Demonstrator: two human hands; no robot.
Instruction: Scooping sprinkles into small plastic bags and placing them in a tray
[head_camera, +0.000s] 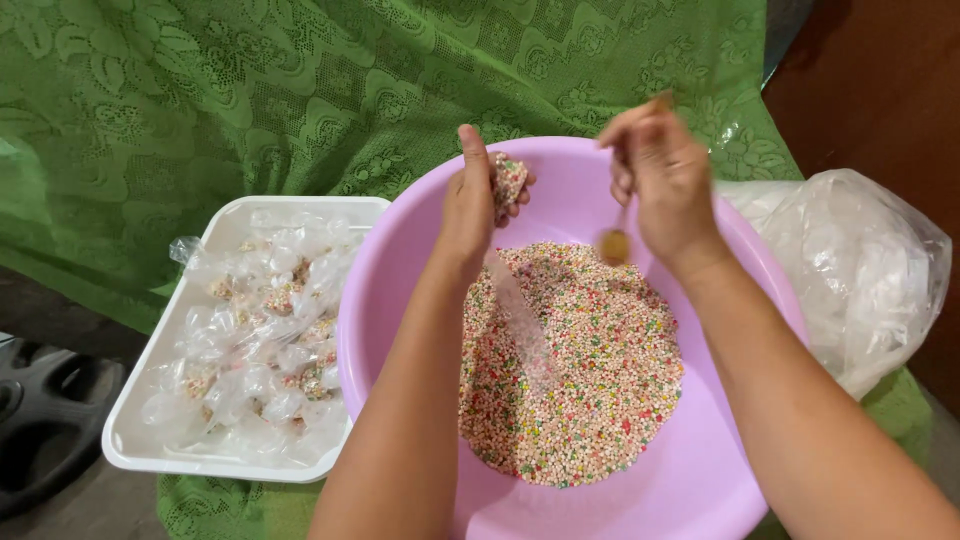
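A person leans over a large pink basin (700, 470) set on a green lace cloth (200, 90). A heap of tiny multicoloured sugar beads (575, 370) fills the basin's middle, directly below both hands. The left hand (470, 205) is raised above the heap's far edge, fingers curled around a small clear bag (508, 180) partly filled with beads. The right hand (662, 180), just to its right and apart from it, pinches the handle of a small spoon (614, 245) whose bowl hangs just above the beads. Left of the basin, a white tray (135, 450) holds many filled little bags (265, 330). A crumpled clear plastic sack (860, 270) lies to the right.
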